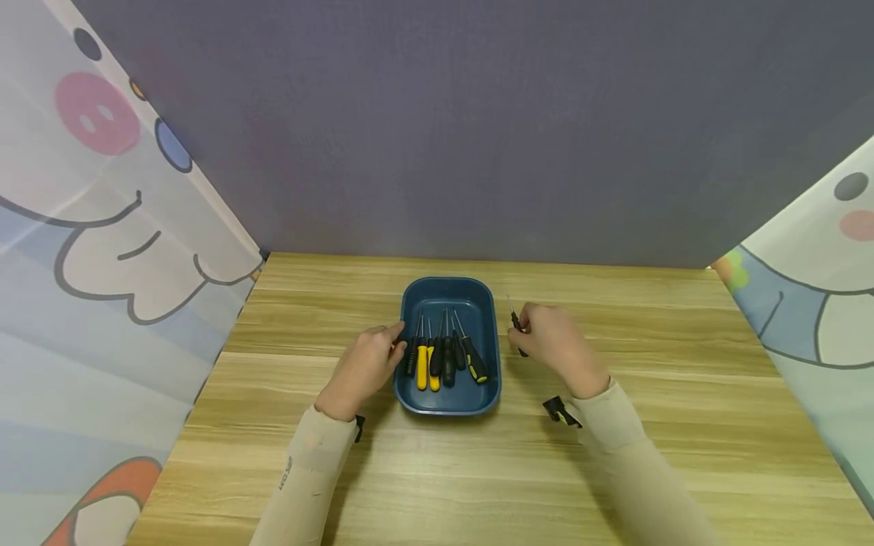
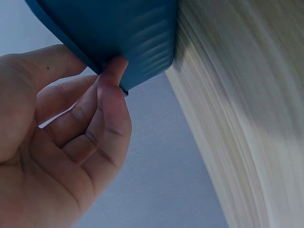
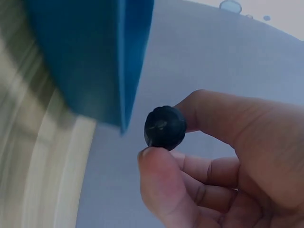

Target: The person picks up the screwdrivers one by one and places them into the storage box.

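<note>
A dark blue plastic tray sits on the table with several screwdrivers lying inside, their handles black, yellow or black with yellow-green. My left hand pinches the tray's left rim between thumb and fingers; the left wrist view shows fingertips against its outer wall. To the right of the tray, my right hand holds a slim screwdriver by its black handle, shaft pointing away from me. In the right wrist view the round handle end sits between thumb and fingers, beside the tray wall.
The wood-grain table stretches out on both sides of the tray. A grey panel rises along its back edge, and cartoon-printed curtains hang at left and right. Dark straps show at the wrists.
</note>
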Tool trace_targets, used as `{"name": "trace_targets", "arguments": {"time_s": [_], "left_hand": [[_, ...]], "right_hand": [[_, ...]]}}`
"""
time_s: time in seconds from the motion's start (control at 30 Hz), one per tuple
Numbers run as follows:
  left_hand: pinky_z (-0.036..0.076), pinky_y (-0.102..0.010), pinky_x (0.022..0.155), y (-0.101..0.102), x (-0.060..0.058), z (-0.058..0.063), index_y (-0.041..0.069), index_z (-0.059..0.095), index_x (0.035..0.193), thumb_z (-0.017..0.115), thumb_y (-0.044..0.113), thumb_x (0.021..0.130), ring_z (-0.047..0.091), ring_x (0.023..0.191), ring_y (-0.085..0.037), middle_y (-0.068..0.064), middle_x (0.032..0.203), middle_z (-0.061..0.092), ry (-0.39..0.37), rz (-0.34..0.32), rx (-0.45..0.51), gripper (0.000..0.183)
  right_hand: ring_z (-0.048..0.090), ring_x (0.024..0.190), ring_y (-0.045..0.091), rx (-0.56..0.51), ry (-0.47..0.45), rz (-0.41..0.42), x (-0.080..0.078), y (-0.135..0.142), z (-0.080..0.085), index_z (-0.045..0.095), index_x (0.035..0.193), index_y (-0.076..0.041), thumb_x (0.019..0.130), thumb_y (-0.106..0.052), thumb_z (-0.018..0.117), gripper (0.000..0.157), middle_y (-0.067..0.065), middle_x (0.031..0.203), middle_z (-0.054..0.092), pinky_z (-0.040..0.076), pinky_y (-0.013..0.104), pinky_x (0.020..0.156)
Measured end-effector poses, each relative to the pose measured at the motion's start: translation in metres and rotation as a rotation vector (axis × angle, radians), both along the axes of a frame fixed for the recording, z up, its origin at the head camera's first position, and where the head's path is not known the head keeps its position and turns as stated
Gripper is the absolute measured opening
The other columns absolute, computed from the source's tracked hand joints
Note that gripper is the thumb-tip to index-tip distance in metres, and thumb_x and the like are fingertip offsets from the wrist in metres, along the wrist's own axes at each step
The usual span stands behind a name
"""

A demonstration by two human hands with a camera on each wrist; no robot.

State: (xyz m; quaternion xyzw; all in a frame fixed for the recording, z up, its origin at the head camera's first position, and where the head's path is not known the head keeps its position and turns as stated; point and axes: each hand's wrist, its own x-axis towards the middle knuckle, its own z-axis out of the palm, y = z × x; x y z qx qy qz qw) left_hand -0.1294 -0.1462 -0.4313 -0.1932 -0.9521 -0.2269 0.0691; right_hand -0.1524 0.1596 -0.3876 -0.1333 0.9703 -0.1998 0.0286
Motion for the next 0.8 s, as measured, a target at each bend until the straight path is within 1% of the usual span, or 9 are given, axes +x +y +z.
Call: {"name": "trace_targets", "arguments": {"time_s": [0.07,0.17,0.3,0.37,0.43,0.57,0.63,0.7,0.8], "left_hand": [[0.047,-0.025,0.054,0.000,0.000,0.000,-0.007,0.064,0.128,0.069,0.008,0.095,0.051,0.061,-0.012,-0.009,0.083,0.066,-0.003,0.000,0.001,0.036],[0.047,-0.024,0.053,0.000,0.001,0.000,-0.008,0.064,0.128,0.069,0.008,0.095,0.051,0.061,-0.012,-0.009,0.083,0.065,-0.011,0.000,0.001,0.037],[0.046,-0.024,0.053,-0.001,0.000,0.000,-0.007,0.063,0.129,0.068,0.008,0.096,0.051,0.060,-0.011,-0.008,0.083,0.065,-0.015,-0.003,0.000,0.037],[0.046,-0.024,0.052,-0.001,0.000,0.000,-0.007,0.063,0.129,0.068,0.008,0.096,0.051,0.060,-0.011,-0.008,0.083,0.065,-0.014,-0.004,0.001,0.037],[0.046,-0.023,0.052,-0.001,0.000,-0.001,-0.007,0.063,0.129,0.068,0.008,0.096,0.052,0.060,-0.011,-0.009,0.084,0.066,-0.013,-0.007,0.005,0.037],[0.046,-0.023,0.052,-0.001,0.000,-0.001,-0.007,0.064,0.128,0.068,0.008,0.096,0.052,0.061,-0.011,-0.009,0.084,0.066,-0.011,-0.010,0.008,0.036],[0.047,-0.023,0.053,-0.001,-0.001,-0.001,-0.007,0.064,0.128,0.068,0.008,0.096,0.053,0.061,-0.011,-0.009,0.084,0.066,-0.011,-0.008,0.007,0.036],[0.047,-0.024,0.054,-0.001,-0.002,-0.001,-0.006,0.064,0.129,0.068,0.009,0.096,0.054,0.062,-0.012,-0.010,0.085,0.066,-0.015,-0.003,0.006,0.036],[0.047,-0.025,0.055,-0.001,-0.001,0.000,-0.006,0.064,0.128,0.068,0.009,0.096,0.054,0.063,-0.012,-0.010,0.086,0.066,-0.011,-0.003,0.006,0.036]], "right_hand": [[0.043,0.049,0.013,0.000,-0.007,0.022,-0.002,-0.012,0.002,0.062,0.084,-0.004,0.090,-0.019,0.069,0.018,0.000,0.062,0.054,0.037,0.029,0.050],[0.039,0.048,0.011,-0.013,-0.018,0.059,-0.005,-0.028,0.004,0.057,0.079,-0.006,0.091,-0.017,0.068,0.020,-0.001,0.058,0.046,0.035,0.028,0.051],[0.030,0.046,0.010,-0.037,-0.029,0.089,-0.010,-0.048,0.005,0.045,0.069,-0.011,0.091,-0.017,0.068,0.032,-0.005,0.054,0.032,0.030,0.028,0.052],[0.027,0.045,0.010,-0.053,-0.055,0.095,-0.013,-0.057,0.005,0.041,0.066,-0.013,0.091,-0.016,0.068,0.038,-0.005,0.054,0.027,0.030,0.028,0.051],[0.027,0.043,0.009,-0.066,-0.085,0.096,-0.016,-0.065,0.003,0.039,0.063,-0.014,0.091,-0.016,0.068,0.041,-0.006,0.052,0.026,0.030,0.027,0.050],[0.025,0.039,0.009,-0.041,-0.144,0.116,-0.023,-0.081,-0.001,0.036,0.054,-0.016,0.092,-0.016,0.068,0.049,-0.007,0.047,0.024,0.030,0.026,0.045],[0.030,0.036,0.009,-0.027,-0.182,0.128,-0.025,-0.089,-0.001,0.039,0.050,-0.015,0.092,-0.017,0.068,0.051,-0.007,0.043,0.028,0.033,0.024,0.042],[0.041,0.034,0.011,-0.016,-0.230,0.127,-0.026,-0.098,-0.002,0.047,0.049,-0.013,0.093,-0.018,0.069,0.049,-0.005,0.040,0.038,0.039,0.025,0.040],[0.059,0.042,0.019,-0.005,-0.288,0.131,-0.028,-0.108,-0.005,0.062,0.056,-0.006,0.094,-0.020,0.070,0.041,-0.001,0.042,0.052,0.047,0.026,0.042]]}}
